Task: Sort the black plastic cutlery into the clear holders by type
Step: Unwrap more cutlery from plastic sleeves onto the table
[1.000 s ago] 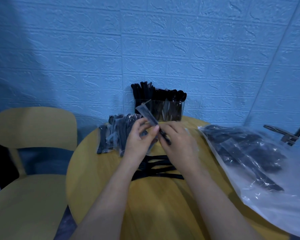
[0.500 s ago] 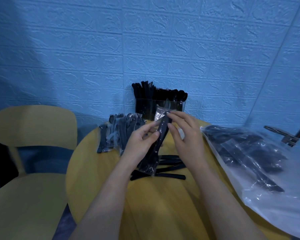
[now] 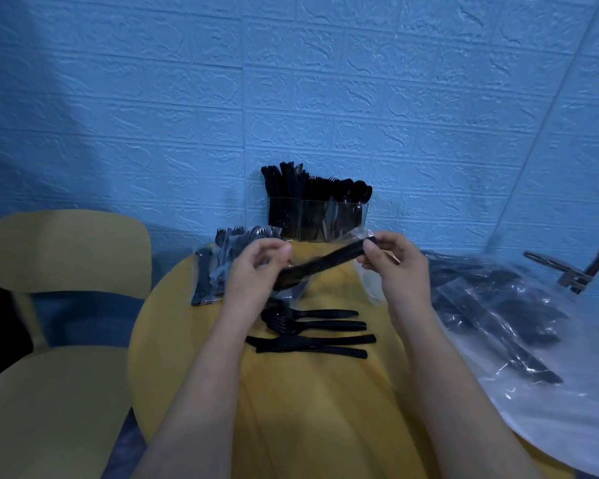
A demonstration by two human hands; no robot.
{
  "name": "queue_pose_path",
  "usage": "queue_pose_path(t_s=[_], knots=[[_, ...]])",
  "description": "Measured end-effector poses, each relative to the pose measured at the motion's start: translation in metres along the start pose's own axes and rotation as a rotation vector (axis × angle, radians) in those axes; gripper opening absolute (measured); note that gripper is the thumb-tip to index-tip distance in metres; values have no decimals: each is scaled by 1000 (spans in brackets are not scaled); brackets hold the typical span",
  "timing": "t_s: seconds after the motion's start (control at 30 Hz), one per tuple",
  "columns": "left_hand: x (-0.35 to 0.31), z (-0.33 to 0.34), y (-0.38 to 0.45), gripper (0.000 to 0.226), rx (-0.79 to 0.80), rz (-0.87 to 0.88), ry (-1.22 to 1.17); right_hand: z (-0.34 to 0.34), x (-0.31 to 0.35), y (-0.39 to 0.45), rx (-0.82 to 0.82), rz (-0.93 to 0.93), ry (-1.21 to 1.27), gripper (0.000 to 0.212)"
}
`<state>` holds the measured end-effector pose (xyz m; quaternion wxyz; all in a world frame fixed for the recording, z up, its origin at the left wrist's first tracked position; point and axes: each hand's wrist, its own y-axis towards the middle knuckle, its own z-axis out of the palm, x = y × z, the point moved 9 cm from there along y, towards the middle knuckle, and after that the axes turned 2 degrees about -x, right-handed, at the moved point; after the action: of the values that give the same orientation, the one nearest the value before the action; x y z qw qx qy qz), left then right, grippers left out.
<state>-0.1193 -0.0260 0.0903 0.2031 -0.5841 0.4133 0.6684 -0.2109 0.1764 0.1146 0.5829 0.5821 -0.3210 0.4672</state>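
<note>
Above the round yellow table [image 3: 319,409], my right hand [image 3: 395,267] pinches the handle end of a black cutlery set [image 3: 320,266] in a clear wrapper. My left hand [image 3: 253,274] holds the wrapper's lower end with curled fingers. The set lies almost level between the hands and is blurred. Loose black forks or spoons [image 3: 312,319] and two knives [image 3: 312,344] lie on the table below. The clear holders [image 3: 317,219] stand at the table's far edge by the wall, packed with upright black cutlery.
A pile of wrapped cutlery packs [image 3: 222,267] lies at the far left of the table. A large clear bag of black cutlery [image 3: 505,316] covers the right side. A yellow chair [image 3: 59,333] stands to the left. A metal arm [image 3: 571,271] shows at right.
The wrapped set has swung from upright to nearly level. My right hand moved right and up with its end, and my left hand shifted left.
</note>
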Motion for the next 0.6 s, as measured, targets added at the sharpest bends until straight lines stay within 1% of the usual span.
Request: queue_pose_path(t_s=[0.07, 0.13, 0.2, 0.3, 0.4, 0.5, 0.6], knots=[[7, -10, 3, 7, -54, -44, -59, -8, -8, 1, -74, 60, 92, 10], [11, -11, 3, 9, -59, -71, -119, -12, -17, 0, -117, 117, 187, 10], [14, -11, 3, 13, -61, -79, -152, -13, -24, -1, -134, 174, 278, 10], [17, -12, 3, 21, -69, -77, -116, -11, -31, -2, -131, 241, 395, 6], [19, -12, 1, 22, -94, -94, -132, -6, -34, -3, -93, 277, 395, 4], [19, -13, 0, 17, -128, -117, -231, -2, -34, -3, -58, 272, 364, 5], [18, -19, 0, 14, -179, -98, -254, 3, -37, -2, -15, 290, 343, 7]])
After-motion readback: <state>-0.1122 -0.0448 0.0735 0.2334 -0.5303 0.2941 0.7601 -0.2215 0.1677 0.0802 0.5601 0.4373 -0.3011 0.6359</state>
